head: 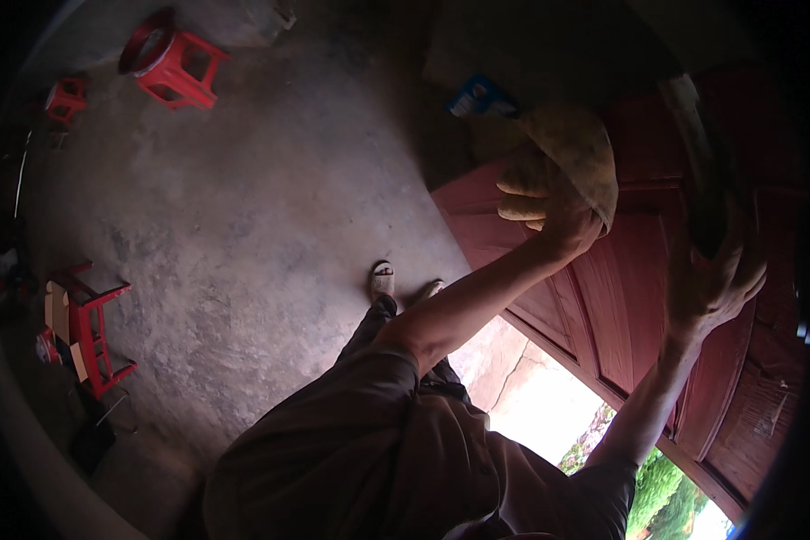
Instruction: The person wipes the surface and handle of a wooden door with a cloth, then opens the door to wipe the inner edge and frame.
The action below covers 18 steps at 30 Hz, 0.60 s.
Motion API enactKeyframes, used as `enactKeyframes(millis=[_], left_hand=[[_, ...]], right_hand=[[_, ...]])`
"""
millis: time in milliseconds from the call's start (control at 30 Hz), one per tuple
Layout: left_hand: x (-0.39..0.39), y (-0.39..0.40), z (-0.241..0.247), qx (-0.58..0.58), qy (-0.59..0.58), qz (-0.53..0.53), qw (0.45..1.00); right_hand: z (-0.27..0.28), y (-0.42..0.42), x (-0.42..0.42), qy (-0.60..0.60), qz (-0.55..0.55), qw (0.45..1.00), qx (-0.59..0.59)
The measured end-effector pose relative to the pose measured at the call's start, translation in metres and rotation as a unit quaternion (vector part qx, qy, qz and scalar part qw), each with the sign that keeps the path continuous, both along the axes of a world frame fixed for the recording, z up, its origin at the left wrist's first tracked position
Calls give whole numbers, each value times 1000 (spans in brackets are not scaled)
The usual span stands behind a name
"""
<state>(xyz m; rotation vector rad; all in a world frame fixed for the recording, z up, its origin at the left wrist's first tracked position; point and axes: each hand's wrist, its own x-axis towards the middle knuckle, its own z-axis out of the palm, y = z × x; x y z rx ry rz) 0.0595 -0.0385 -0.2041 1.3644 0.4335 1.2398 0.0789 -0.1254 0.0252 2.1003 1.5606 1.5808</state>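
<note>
Raised in front of a maroon panelled wooden door (628, 270), my left hand (565, 212) is at a tan work glove (584, 152) with thick fingers and a wide, loose cuff. The cuff wraps past my wrist. My own fingers are hidden, so whether the glove is worn or gripped is unclear. Further right, my bare right hand (712, 280) has its thumb and fingers around a dark long thing (709, 216) with a pale edge. That thing is too dim to identify.
Red plastic stools (192, 71) stand at the far left, one with a round basin (150, 44) on top. A red frame (98, 337) with cardboard (57, 310) is at the left. A blue packet (479, 98) lies in shadow beyond the door. Daylit ground (526, 385) shows beside the door.
</note>
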Motion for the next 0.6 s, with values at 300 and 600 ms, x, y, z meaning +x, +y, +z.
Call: enactKeyframes(millis=[300, 600], left_hand=[[11, -4, -12, -214, -169, -169, 947], [9, -4, -11, -229, -159, -195, 940]], right_hand=[[0, -3, 0, 0, -13, 1000, 3], [-3, -5, 0, 23, -18, 999, 14]])
